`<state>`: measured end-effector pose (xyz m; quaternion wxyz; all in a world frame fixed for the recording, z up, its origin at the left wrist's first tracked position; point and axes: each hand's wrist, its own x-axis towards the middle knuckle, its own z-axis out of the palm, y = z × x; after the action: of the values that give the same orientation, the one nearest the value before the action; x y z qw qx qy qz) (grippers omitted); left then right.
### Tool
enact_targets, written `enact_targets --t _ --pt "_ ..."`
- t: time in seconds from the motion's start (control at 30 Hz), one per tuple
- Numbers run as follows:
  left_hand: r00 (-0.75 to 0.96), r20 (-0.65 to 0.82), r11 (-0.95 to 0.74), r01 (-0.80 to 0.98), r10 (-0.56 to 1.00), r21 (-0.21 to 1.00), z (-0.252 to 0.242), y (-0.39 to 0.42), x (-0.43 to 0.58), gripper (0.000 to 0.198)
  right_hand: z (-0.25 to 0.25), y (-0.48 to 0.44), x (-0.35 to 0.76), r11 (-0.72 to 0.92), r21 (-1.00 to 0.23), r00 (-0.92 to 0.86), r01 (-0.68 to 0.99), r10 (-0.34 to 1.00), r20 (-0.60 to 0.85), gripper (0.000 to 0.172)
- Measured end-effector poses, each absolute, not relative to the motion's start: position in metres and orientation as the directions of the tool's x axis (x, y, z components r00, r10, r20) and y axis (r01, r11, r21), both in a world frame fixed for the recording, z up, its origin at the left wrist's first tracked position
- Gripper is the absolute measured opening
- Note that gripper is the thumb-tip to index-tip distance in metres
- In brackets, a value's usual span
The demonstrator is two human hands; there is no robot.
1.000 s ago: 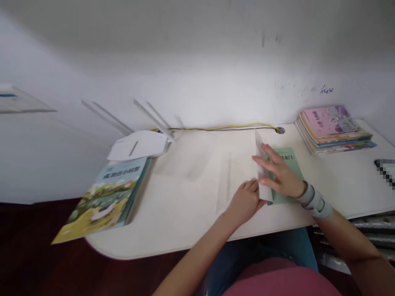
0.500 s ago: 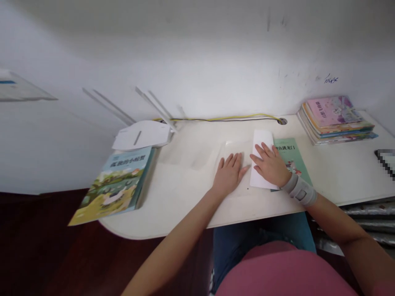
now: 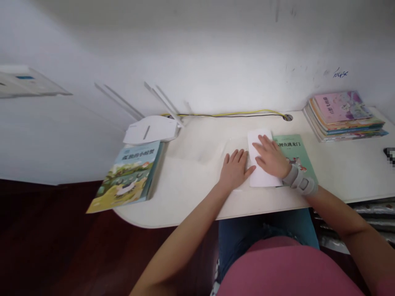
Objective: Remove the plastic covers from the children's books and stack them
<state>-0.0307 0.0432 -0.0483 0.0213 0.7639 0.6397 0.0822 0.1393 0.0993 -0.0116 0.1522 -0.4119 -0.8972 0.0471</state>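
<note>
On the white desk lies a green picture book (image 3: pixel 300 152), with a white paper sheet or flap (image 3: pixel 262 177) covering its left side. My right hand (image 3: pixel 271 156), with a grey wrist wrap, rests flat on this white paper, its fingers spread. To the left, my left hand (image 3: pixel 233 169) lies palm down on a clear plastic sheet (image 3: pixel 230 144), fingers stretched out and thumb near the paper's left edge. How the plastic joins the book is hidden under the hands.
A thick picture book (image 3: pixel 129 176) overhangs the desk's left edge, in front of a white router (image 3: pixel 151 129) with antennas. A book stack (image 3: pixel 345 115) stands at the back right. Yellow and black cables (image 3: pixel 228 114) run along the wall to a hole. A dark-edged device sits far right.
The view has shifted slightly, moving the scene right and up. The white paper now reaches a little farther left, and my right hand has slid slightly up it. My left hand stays flat.
</note>
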Motion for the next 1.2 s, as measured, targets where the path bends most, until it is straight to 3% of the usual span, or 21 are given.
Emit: enact_targets --t 0.13,0.23,0.43,0.6,0.77,1.2 --pt "0.166 0.079 -0.175 0.975 0.983 0.136 -0.046 0.043 -0.031 0.067 -0.018 0.149 0.141 0.5 -0.39 -0.458 0.773 0.866 0.203 0.066" --pt "0.162 0.064 -0.17 0.975 0.985 0.14 -0.048 0.043 -0.03 0.07 -0.029 0.17 0.147 0.504 -0.428 -0.461 0.75 0.863 0.209 0.069" --pt "0.133 0.068 -0.14 0.983 0.989 0.116 -0.047 0.042 -0.025 0.077 -0.035 0.165 0.152 0.51 -0.3 -0.433 0.807 0.854 0.287 0.056" --pt "0.078 0.049 -0.082 0.992 0.996 0.093 -0.034 0.058 -0.028 0.066 -0.031 0.159 0.148 0.517 -0.231 -0.463 0.824 0.85 0.253 0.049" --pt "0.107 0.045 -0.11 0.991 0.993 0.075 -0.033 0.091 -0.038 0.059 -0.027 0.156 0.146 0.518 -0.195 -0.473 0.833 0.849 0.233 0.044" --pt "0.101 0.035 -0.104 0.99 0.994 0.099 -0.047 0.101 -0.041 0.067 -0.026 0.152 0.143 0.553 -0.149 -0.522 0.82 0.828 0.203 0.032"
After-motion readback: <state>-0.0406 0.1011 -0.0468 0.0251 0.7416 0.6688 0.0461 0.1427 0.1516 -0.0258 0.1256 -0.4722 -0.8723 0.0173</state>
